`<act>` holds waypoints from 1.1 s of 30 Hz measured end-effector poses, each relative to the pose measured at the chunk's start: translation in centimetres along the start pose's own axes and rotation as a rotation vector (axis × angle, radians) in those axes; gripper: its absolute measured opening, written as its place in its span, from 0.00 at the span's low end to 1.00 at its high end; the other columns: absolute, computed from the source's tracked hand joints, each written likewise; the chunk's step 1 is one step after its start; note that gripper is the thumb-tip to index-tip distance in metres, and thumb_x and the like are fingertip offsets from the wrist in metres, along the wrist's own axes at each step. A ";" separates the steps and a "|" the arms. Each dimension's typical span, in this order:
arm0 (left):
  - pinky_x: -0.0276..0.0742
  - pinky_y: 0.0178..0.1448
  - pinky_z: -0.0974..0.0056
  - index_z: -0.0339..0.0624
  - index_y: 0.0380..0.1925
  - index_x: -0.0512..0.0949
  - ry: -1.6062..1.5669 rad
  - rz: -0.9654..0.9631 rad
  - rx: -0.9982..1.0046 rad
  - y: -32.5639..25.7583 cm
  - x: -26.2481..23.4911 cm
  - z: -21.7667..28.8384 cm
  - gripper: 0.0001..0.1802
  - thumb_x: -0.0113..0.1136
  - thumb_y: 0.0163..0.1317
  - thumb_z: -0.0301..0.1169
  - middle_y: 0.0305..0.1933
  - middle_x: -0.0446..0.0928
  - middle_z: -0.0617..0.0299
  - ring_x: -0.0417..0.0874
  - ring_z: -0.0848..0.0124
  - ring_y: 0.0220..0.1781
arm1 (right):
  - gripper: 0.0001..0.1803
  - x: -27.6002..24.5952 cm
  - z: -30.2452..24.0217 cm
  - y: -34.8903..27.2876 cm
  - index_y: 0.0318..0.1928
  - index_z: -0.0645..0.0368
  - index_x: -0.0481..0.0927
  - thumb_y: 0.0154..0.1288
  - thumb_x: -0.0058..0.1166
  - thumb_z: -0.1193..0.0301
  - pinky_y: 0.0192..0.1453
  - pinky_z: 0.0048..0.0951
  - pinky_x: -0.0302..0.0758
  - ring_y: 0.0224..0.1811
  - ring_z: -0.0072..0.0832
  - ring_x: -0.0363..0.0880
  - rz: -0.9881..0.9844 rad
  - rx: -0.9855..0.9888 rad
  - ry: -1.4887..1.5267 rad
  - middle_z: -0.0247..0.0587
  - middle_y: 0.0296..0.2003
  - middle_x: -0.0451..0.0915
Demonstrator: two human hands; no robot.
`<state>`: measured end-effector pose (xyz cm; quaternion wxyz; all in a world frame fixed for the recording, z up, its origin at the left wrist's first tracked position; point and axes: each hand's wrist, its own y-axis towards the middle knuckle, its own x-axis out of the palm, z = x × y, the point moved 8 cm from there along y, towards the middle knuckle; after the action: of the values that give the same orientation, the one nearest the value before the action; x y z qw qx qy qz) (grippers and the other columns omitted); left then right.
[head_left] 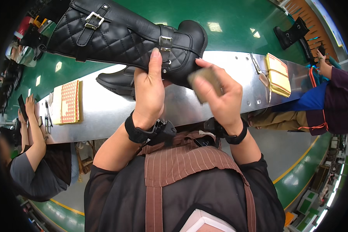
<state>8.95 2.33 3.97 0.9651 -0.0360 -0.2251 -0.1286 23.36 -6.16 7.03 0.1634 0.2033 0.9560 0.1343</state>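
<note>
A tall black boot (121, 44) with quilted panels and silver buckles lies on its side in the air, its shaft to the left and its foot to the right. My left hand (149, 89) grips it around the ankle, thumb pressed on the quilted side below a buckle. Pinched in my right hand (226, 98) is a slightly blurred brownish block-shaped pad (209, 82), held against or right beside the boot's heel area; actual contact I cannot tell. Beneath, a second black boot (116, 82) rests on the metal table, partly hidden by the raised boot and my left hand.
The metal table (100, 118) carries stacks of yellow sticker sheets at left (67, 102) and right (278, 75), plus slim tools (48, 114). Another boot (291, 34) stands far right on the green surface. Co-workers sit at left (42, 166) and right (329, 100).
</note>
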 end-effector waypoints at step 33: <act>0.86 0.38 0.62 0.36 0.53 0.69 0.021 -0.138 -0.279 -0.7 -0.4 -1.3 0.22 0.44 0.71 0.44 0.46 0.78 0.56 0.83 0.69 0.43 | 0.23 -9.7 11.8 4.9 0.27 0.63 0.84 0.50 0.64 0.52 0.42 0.42 0.70 0.42 0.42 0.73 0.031 0.109 -1.140 0.44 0.35 0.80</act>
<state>8.97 1.55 2.63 0.9419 -0.1526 -0.1969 -0.2251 37.72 -3.80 0.37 0.6406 0.2656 0.7191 -0.0440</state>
